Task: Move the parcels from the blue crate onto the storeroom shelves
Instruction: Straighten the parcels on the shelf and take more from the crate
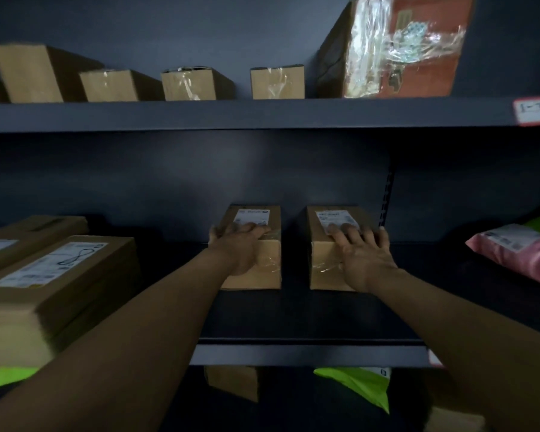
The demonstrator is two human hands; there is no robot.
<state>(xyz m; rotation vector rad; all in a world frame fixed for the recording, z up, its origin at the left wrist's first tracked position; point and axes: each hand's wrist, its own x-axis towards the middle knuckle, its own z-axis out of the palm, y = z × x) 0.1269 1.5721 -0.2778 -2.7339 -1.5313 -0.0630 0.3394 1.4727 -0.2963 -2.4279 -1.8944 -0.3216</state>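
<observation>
Two small cardboard parcels with white labels stand side by side on the middle shelf (309, 353), a narrow gap between them. My left hand (237, 247) lies over the top of the left parcel (265, 272), fingers curled on its label end. My right hand (362, 254) rests on the right parcel (321, 269), fingers spread across its top near the label. Both parcels sit flat on the dark shelf board. The blue crate is not in view.
Two larger labelled boxes (44, 275) fill the shelf's left end. A pink mailer bag (518, 254) with a green one behind lies at the right. Several cardboard boxes and a tall red-printed box (402, 48) line the upper shelf (231, 115). Below are a box and a green bag (362, 388).
</observation>
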